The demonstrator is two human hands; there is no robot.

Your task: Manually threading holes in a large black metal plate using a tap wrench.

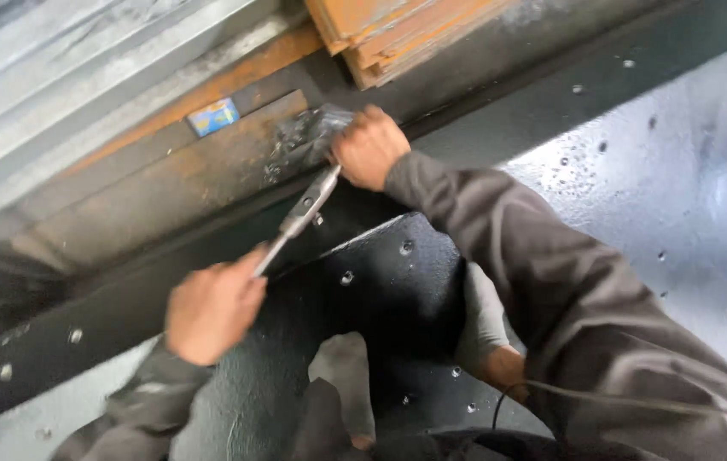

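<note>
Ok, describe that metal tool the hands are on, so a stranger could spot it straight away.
Start at the black bolted steel plate. Just above its upper edge, a slim grey metal tool slants between the left hand and right hand. It is the only bright, thin thing there.

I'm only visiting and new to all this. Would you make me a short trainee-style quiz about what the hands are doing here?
1. True or false: the left hand grips one end of the metal tool.
2. Which hand lies nearer the rusty plates? A) left B) right
3. Fill in: the small box on the rusty beam is mostly ____.

Key: 1 true; 2 B, the right hand; 3 blue.
</note>
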